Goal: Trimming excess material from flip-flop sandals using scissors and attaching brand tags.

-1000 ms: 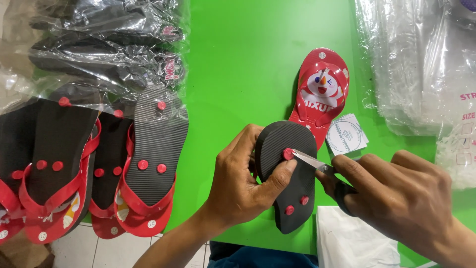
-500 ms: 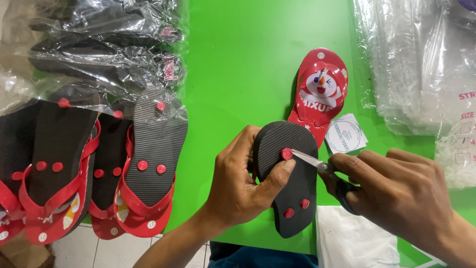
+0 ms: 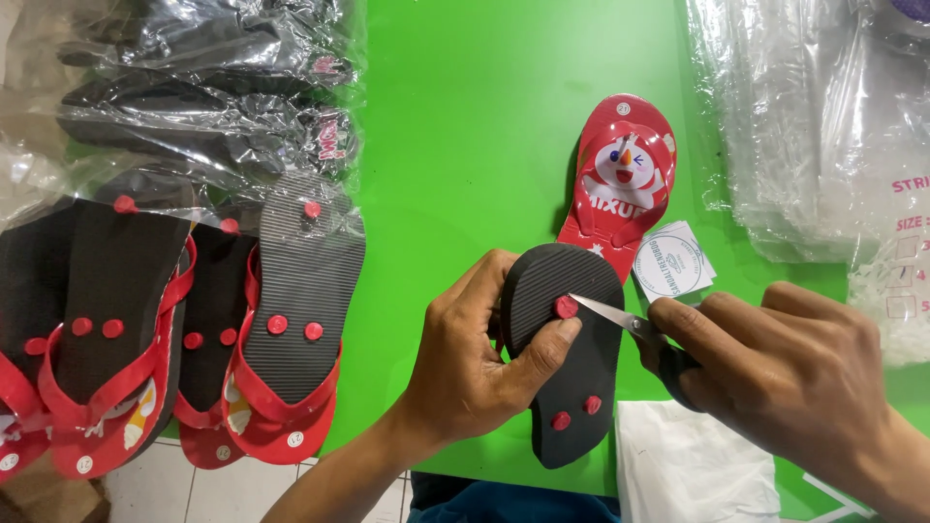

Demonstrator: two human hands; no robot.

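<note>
My left hand [image 3: 475, 363] grips a small black-soled flip-flop [image 3: 572, 368], turned sole up, with my thumb pressed next to the red strap plug near its toe end. My right hand [image 3: 785, 373] holds a pair of scissors [image 3: 620, 318] whose metal tips touch that red plug. Two more red plugs show near the heel. A matching red flip-flop [image 3: 623, 184] with a cartoon print lies face up on the green table [image 3: 484, 116] just beyond.
Paired red-and-black flip-flops [image 3: 194, 329] lie sole up at the left edge, with bagged ones [image 3: 203, 87] behind. A stack of clear plastic bags [image 3: 814, 126] sits at the right. Round paper labels [image 3: 670, 261] and a white bag [image 3: 688, 465] lie near my right hand.
</note>
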